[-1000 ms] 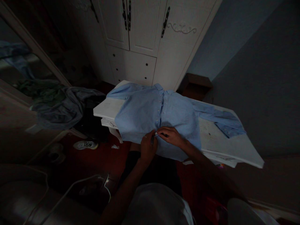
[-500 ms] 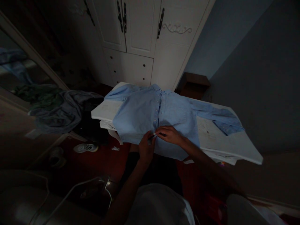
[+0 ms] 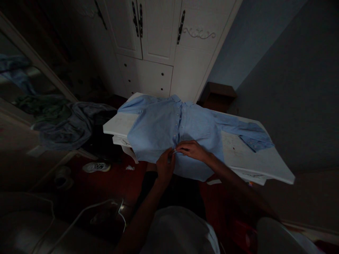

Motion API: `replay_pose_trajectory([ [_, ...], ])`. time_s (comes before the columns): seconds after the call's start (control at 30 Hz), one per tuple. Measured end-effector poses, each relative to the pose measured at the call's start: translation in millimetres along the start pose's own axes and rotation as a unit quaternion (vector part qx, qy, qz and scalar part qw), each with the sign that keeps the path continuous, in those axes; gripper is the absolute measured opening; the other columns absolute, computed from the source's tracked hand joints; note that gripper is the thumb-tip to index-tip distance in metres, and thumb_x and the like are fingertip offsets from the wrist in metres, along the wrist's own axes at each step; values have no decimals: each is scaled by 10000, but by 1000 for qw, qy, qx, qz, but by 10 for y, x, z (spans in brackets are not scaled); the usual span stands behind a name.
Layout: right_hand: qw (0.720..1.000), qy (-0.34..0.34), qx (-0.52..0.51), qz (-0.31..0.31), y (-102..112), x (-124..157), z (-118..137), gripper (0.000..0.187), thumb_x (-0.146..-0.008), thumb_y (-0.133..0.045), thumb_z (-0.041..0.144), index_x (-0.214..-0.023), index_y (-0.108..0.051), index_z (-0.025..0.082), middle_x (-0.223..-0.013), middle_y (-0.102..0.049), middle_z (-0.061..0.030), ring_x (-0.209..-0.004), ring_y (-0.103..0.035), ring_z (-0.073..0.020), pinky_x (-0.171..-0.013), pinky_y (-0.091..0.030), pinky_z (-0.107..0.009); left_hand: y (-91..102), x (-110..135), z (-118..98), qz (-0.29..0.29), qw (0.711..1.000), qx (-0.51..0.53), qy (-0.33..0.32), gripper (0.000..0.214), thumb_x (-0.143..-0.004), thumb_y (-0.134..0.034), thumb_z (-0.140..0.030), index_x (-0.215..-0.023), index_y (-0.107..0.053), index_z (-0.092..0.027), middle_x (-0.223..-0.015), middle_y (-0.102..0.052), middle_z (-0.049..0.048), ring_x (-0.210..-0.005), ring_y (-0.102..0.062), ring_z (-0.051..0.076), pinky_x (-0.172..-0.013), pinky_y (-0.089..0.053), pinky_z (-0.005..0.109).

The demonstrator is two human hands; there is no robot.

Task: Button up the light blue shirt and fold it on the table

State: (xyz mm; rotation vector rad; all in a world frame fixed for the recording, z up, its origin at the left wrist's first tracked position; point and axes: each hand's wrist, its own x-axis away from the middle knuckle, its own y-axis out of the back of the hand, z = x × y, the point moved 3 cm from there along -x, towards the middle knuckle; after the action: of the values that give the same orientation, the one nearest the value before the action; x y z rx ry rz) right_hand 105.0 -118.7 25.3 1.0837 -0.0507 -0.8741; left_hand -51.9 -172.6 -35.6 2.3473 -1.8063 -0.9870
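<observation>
A light blue button-up shirt [image 3: 156, 123] lies spread on a white table [image 3: 249, 158], collar at the far side and sleeves out to both sides. Its front placket runs down the middle with the two edges side by side and small buttons along it. At the lower part of the placket, my left hand [image 3: 165, 165] pinches the shirt's front edge from the left. My right hand [image 3: 192, 150] pinches the same spot from the right, fingertips almost meeting the left ones. A small pale spot, perhaps a button, shows between the fingertips; detail is too dark to make out.
Behind the table stands a white wardrobe [image 3: 156, 38] with drawers. Grey and green clothes [image 3: 66, 123] are heaped at the left. A sneaker [image 3: 96, 167] lies on the red floor, and a white cable [image 3: 84, 210] runs at lower left. A brown box-like piece [image 3: 222, 90] stands by the wall.
Both hands stay at the lower placket; the fingers have shifted slightly, with the right fingertips closing in over the pinched edge. The shirt lies as before.
</observation>
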Motion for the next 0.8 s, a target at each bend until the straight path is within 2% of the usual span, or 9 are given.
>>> replay_pose_trajectory([
  [0.2, 993, -70, -88, 29, 15, -3, -61, 184, -950, -553, 305, -955, -682, 175, -876, -721, -20, -477, -606, -55, -569, -518, -209, 17, -18, -17, -1, 999, 32, 26, 196, -879, -615, -277, -1053, -621, -185, -974, -741, 70, -897, -715, 181, -827, -573, 322],
  [0.37, 981, -123, -134, 60, -6, -48, -131, 168, -925, -580, 304, -967, -669, 167, -678, -663, 32, -451, -598, -65, -481, -457, -178, 35, -56, -28, -37, 992, 92, 77, 222, -857, -645, -311, -1035, -608, -184, -919, -739, 55, -846, -715, 169, -783, -571, 299],
  [0.47, 980, -129, -135, 65, -29, -57, -156, 158, -925, -576, 292, -980, -662, 172, -588, -607, 60, -452, -588, -72, -477, -441, -174, 24, -56, -22, -47, 991, 97, 74, 182, -861, -639, -312, -986, -626, -181, -896, -737, 52, -830, -710, 163, -761, -568, 285],
  [0.53, 982, -123, -126, 62, -39, -55, -155, 155, -935, -559, 290, -986, -656, 181, -623, -618, 54, -461, -577, -66, -513, -458, -182, 13, -45, -9, -46, 994, 81, 59, 159, -868, -629, -306, -967, -642, -183, -893, -735, 51, -825, -705, 159, -764, -565, 282],
  [0.63, 992, -88, -91, 27, -5, -43, -90, 160, -943, -543, 282, -1025, -648, 193, -898, -683, -23, -602, -617, -78, -634, -505, -224, 4, -22, 10, -54, 997, 46, 19, 161, -875, -619, -306, -964, -662, -178, -895, -735, 58, -826, -700, 164, -780, -564, 296],
  [0.7, 995, -69, -64, -20, 44, -12, -4, 180, -923, -579, 293, -1068, -642, 206, -1113, -647, -76, -726, -627, -104, -699, -517, -257, 4, -5, 5, -62, 998, 29, -16, 160, -880, -617, -301, -960, -671, -174, -891, -735, 63, -828, -698, 169, -787, -564, 305],
  [0.73, 995, -73, -54, -52, 69, 15, 46, 193, -906, -607, 305, -1071, -643, 213, -1155, -627, -85, -753, -619, -113, -707, -518, -266, 4, 3, -3, -65, 997, 21, -31, 155, -884, -615, -295, -959, -675, -173, -890, -735, 64, -833, -698, 171, -791, -564, 309],
  [0.8, 984, -114, -46, -127, 94, 97, 142, 175, -876, -648, 334, -1005, -664, 218, -1076, -638, -72, -722, -594, -120, -670, -512, -263, 6, 18, -23, -69, 996, 10, -58, 141, -892, -610, -281, -957, -679, -175, -885, -734, 63, -831, -698, 170, -787, -565, 309],
])
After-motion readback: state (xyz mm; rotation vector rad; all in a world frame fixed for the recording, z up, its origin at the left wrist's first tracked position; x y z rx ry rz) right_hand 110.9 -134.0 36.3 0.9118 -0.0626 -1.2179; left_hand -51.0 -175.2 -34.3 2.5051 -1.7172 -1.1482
